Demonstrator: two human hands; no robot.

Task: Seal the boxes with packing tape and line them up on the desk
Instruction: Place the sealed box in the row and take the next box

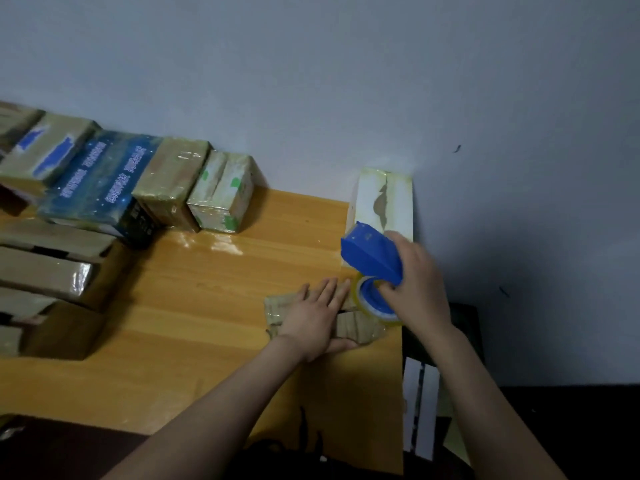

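Your left hand [317,318] lies flat, fingers straight, on the small brown box [362,330] at lower centre, likely pinning it to the desk [207,289] while your right hand [415,282], wrapped round the blue tape dispenser [372,254], sets the roll at its right end. Taped boxes [166,181] line the wall at upper left. The dark blue one [100,178] bears pale lettering too blurred to read.

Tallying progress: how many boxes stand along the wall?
6, left to right: brown box cut by the frame edge, blue-patched box, starry blue box, taped brown box, white-and-green box, white box standing apart. More may sit off-frame.
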